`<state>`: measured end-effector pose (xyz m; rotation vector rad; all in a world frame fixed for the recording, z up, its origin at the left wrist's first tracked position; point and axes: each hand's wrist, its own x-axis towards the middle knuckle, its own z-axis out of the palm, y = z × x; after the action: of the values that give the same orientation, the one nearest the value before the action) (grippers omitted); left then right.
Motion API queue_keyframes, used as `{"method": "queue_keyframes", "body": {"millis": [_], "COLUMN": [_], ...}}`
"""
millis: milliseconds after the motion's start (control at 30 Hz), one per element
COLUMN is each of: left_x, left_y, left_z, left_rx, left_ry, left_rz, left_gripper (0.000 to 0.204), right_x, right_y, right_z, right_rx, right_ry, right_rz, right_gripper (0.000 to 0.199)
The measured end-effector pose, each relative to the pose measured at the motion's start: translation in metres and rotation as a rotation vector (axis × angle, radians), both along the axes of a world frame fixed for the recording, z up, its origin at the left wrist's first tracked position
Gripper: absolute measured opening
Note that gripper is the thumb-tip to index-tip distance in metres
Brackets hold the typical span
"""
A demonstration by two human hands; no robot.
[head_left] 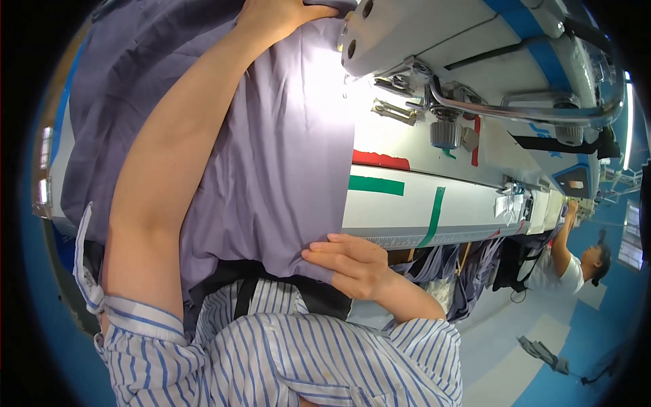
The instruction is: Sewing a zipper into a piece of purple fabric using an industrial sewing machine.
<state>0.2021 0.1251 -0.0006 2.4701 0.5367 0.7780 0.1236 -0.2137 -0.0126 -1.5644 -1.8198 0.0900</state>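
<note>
Greyish-purple cloth (285, 169) spreads over the sewing machine's bed and hangs down over the near table edge toward my lap. My left hand (278, 17) is at the top of the view, resting on the cloth left of the sewing machine head (400, 34). Its thumb side is stretched out, and the upper frame edge cuts off part of the hand. Near the table's front edge, my right hand (356, 266) grips the cloth's right corner, fingers pointing left and thumb hidden. Bright lamp light falls on the cloth beside the needle area, which is washed out.
A metal lever (529, 112) and a knurled knob (445, 134) stick out from the machine. Green tape (376, 185) and red tape (381, 159) mark the white table, with a ruler (400, 239) along its front edge. A co-worker (559, 268) is at the far right.
</note>
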Motion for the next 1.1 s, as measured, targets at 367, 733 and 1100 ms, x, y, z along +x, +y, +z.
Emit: {"method": "queue_keyframes", "body": {"millis": [367, 733, 1100], "left_x": [0.036, 0.063, 0.067], "left_y": [0.036, 0.064, 0.079], "left_z": [-0.005, 0.0, 0.001], "left_rx": [0.038, 0.031, 0.062], "left_ry": [-0.006, -0.041, 0.032], "left_rz": [0.049, 0.052, 0.1], "left_gripper": [0.034, 0.034, 0.036], "right_x": [0.037, 0.073, 0.077], "right_y": [0.031, 0.067, 0.077], "right_z": [0.023, 0.039, 0.03], "right_rx": [-0.135, -0.151, -0.228], "right_ry": [0.107, -0.011, 0.1], "right_rz": [-0.032, 0.071, 0.002], "right_gripper": [0.032, 0.028, 0.02]}}
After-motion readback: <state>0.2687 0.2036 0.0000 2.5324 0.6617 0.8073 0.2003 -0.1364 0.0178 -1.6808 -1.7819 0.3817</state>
